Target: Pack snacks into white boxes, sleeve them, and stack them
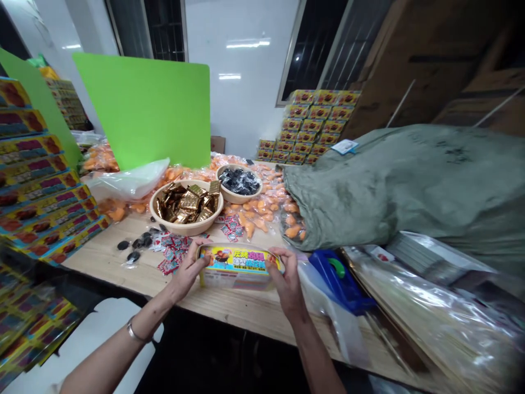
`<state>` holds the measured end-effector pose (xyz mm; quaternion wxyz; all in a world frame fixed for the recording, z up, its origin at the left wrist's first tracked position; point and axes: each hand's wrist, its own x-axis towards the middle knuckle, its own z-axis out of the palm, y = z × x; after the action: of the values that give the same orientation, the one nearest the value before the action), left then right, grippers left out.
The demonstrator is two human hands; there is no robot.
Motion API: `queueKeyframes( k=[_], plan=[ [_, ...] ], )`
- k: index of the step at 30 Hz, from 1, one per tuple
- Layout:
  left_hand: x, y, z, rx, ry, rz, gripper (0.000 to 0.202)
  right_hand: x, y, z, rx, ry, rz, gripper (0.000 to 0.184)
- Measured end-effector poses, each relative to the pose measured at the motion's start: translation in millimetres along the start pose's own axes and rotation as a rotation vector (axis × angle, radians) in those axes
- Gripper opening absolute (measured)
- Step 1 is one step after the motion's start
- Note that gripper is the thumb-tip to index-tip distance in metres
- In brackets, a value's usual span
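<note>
A small printed carton (pixel 240 265), yellow, pink and blue with a food picture, is held level just above the front of the wooden table. At its left end, my left hand (pixel 189 269) grips it with the thumb on the front face. My right hand (pixel 287 276) clasps the right end in the same way. Just beyond my left hand lie small red and blue printed sachets (pixel 174 253). Behind the carton, a cream bowl (pixel 186 229) holds gold foil packets (pixel 188 202). A second bowl (pixel 238 198) contains black pieces in clear wrap.
Orange wrapped drumstick-shaped pieces (pixel 262 210) cover the table's back, some spilling from a large green sack (pixel 361 186). A blue tape dispenser (pixel 340 279) stands right, beside plastic-wrapped sheets (pixel 430 306). Stacked cartons (pixel 45 191) rise at left, near a green board (pixel 147 109).
</note>
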<state>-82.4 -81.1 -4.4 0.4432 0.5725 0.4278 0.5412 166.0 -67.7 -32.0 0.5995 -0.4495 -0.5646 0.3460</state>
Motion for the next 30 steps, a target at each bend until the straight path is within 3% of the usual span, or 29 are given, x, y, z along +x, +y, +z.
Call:
queueKeyframes(
  k=[3, 5, 9, 14, 17, 19, 25, 30],
  plan=[
    [7, -9, 14.3, -0.092, 0.101, -0.109, 0.03, 6, -4, 4, 0.027, -0.062, 0.217, 0.029],
    [9, -13, 18.7, -0.143, 0.18, -0.124, 0.033, 8, -4, 5, 0.047, -0.064, 0.255, 0.027],
    [9, -20, 12.7, -0.161, 0.186, -0.105, 0.035, 10, -2, 3, -0.075, 0.006, -0.008, 0.022],
    [9, -36, -8.5, -0.009, 0.045, 0.209, 0.035, 9, 8, -11, -0.098, -0.165, -0.324, 0.029],
    [15, -44, -18.7, 0.045, -0.046, 0.336, 0.04, 10, 15, -23, -0.112, -0.241, -0.409, 0.038],
    [21, -44, -24.1, 0.13, -0.09, 0.411, 0.041, 10, 17, -29, -0.175, -0.245, -0.424, 0.033],
    [27, -30, -37.3, 0.422, -0.257, 0.777, 0.029, 10, 18, -30, -0.189, -0.225, -0.532, 0.029],
    [19, -5, -35.6, 0.699, -0.276, 0.854, 0.036, 9, 16, -24, -0.268, -0.13, -0.545, 0.021]
  ],
)
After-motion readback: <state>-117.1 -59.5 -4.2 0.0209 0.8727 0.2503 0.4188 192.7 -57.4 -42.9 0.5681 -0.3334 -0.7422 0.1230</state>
